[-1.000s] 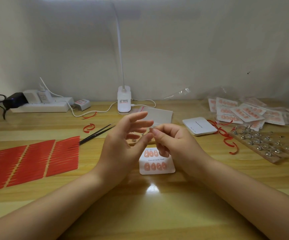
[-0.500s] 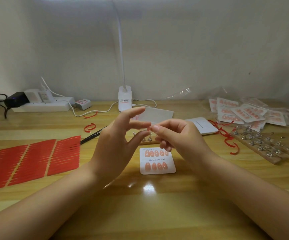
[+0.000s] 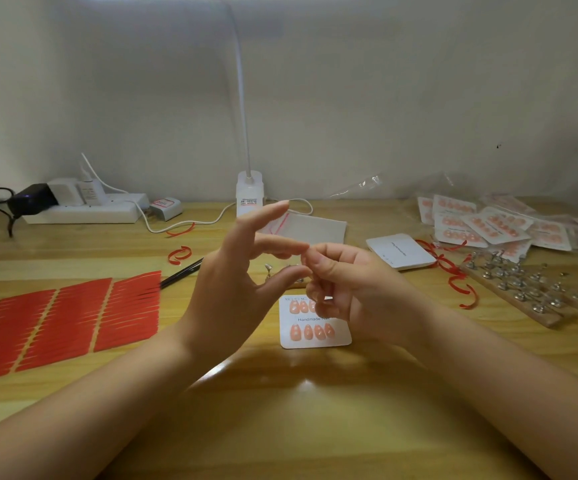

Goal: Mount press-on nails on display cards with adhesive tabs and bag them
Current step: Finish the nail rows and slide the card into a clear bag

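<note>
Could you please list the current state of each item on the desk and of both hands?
White "Handmade Nail" display card: flat on desk, lower row of four peach nails mounted, upper row partly hidden.
Left hand: raised, fingers extended.
Right hand: fingers curled, meeting left fingertips; contents unclear.
Red adhesive tab sheets: flat, partly used.
White desk lamp: on.
Bagged peach nail cards: piled.

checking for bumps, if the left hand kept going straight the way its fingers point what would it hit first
Most likely the right hand: the left hand points its fingers toward it, fingertips nearly meeting above the white nail display card. Whether they already touch is unclear.
</note>
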